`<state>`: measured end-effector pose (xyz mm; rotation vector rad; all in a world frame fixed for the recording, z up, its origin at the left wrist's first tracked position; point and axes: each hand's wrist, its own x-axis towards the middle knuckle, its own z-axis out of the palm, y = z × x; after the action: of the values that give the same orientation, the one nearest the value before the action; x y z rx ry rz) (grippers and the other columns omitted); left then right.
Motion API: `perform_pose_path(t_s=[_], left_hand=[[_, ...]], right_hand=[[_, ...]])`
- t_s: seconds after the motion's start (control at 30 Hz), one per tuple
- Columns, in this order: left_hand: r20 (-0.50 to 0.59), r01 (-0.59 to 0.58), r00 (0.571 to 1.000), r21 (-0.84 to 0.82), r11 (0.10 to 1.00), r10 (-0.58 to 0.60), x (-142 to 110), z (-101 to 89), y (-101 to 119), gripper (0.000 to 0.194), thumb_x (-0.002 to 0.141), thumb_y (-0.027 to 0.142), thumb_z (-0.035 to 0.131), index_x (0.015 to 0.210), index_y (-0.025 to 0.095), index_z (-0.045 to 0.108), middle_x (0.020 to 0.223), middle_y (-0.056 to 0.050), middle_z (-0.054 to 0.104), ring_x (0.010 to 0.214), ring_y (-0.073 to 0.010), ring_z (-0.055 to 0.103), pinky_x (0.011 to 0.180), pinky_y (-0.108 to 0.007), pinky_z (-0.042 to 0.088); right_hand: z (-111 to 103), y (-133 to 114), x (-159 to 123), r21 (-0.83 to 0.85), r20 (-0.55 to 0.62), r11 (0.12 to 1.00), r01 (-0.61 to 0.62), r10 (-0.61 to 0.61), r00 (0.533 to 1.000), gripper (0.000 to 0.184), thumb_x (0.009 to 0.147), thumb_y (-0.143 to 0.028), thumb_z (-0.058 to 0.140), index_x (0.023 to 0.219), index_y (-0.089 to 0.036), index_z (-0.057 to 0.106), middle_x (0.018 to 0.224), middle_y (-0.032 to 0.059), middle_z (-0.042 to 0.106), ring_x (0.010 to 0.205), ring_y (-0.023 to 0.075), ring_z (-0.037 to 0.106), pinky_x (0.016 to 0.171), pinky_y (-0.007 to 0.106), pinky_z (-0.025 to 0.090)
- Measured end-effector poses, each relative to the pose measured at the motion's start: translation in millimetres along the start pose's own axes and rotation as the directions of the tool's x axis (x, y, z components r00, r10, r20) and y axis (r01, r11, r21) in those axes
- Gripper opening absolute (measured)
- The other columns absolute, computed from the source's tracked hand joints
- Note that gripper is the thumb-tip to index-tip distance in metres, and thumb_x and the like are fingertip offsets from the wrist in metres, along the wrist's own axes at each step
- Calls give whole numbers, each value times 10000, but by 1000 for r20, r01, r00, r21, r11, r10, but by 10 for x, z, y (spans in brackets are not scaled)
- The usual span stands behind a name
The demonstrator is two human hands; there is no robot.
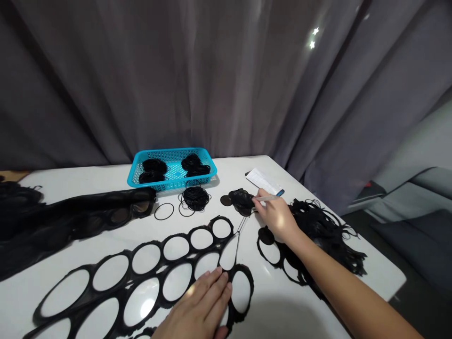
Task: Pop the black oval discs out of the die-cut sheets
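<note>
Two bare hands work over a white table. Left hand lies palm down on a black sheet full of large round holes, fingers extended and close together, gripping nothing. Right hand is closed on a slim pale tool, thumb and fingers pinched; tool tip is at a dark pile of flat pieces. Exact tool type: cannot tell. Thin black strand runs taut from the sheet up toward the right hand; whether the fingers hold its end is hidden.

One dark disc lies at the left edge of the flat pieces, another disc just below the right hand. Blue basket sits at the back of the table, with tangled black bundles in its left and right parts. Bundle of thin black loops lies in front of it, single loose ring beside that, flat on the table. Rolled black material stretches along the left side. Heap of black scraps lies to the right, partly behind the right forearm. White paper rests beyond the right hand, something blue at its corner. Grey curtain hangs behind.
</note>
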<state>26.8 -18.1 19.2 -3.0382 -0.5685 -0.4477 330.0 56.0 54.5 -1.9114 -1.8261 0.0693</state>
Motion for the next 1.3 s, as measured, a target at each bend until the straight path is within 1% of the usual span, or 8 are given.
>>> perform_pose_path(t_s=[0.13,0.37,0.5,0.6,0.73,0.93,1.1,1.3], left_hand=[[8,46,999,-41,998,-46,-3,-16,2,569,904,237,606,1460,181,501,1469,-34,547,1313,-246,564,977,-314,563],[-44,67,996,-103,992,-72,-4,-6,5,566,906,190,580,1466,197,495,1464,-34,557,1316,-242,560,997,-318,548],[-32,47,998,-62,997,-49,1,-20,0,557,909,213,590,1457,173,502,1470,-44,549,1305,-247,570,985,-323,555],[-30,50,998,-81,995,-52,-8,-39,-4,546,919,229,589,1457,184,505,1468,-38,551,1296,-244,579,989,-320,553],[-23,79,996,-145,986,-83,1,-78,-1,572,912,215,593,1475,231,488,1467,-17,554,1292,-245,583,993,-319,555],[-45,131,989,-219,967,-144,80,-79,-91,617,924,229,586,1515,260,412,1521,-29,498,1353,-254,522,1083,-384,487],[-43,222,972,-158,962,-231,92,61,-260,647,934,325,599,1528,228,362,1574,-78,414,1426,-295,421,1125,-496,426],[9,173,985,-111,979,-173,89,47,-265,649,925,334,621,1516,207,385,1550,-67,451,1434,-296,408,1149,-514,391]], right_hand=[[65,-8,-29,221,83,974,-56,38,996,187,943,-300,483,765,-243,494,673,9,621,643,202,597,618,283,412],[-13,277,58,-33,-176,992,-121,114,978,139,926,-261,463,795,-230,500,687,48,629,602,215,568,596,307,367],[-94,375,76,302,-167,929,-215,273,947,175,875,-326,584,742,-221,542,746,62,687,697,222,649,620,302,453],[-85,283,23,753,118,573,-323,365,924,247,799,-385,720,725,-212,560,840,75,739,812,225,713,581,262,520],[-9,54,-64,889,421,76,-452,254,870,319,687,-321,873,749,-182,593,869,84,760,928,233,747,581,202,566],[103,-142,-110,816,572,-216,-537,158,805,342,625,-237,923,722,-161,604,863,93,773,990,246,750,872,273,591],[175,-305,-187,818,573,-108,-566,59,817,321,711,-300,874,764,-177,583,932,85,766,956,190,725,935,310,536],[261,-502,-330,816,444,456,-355,-102,890,215,866,-365,712,809,-188,606,954,58,724,899,196,654,855,344,484]])
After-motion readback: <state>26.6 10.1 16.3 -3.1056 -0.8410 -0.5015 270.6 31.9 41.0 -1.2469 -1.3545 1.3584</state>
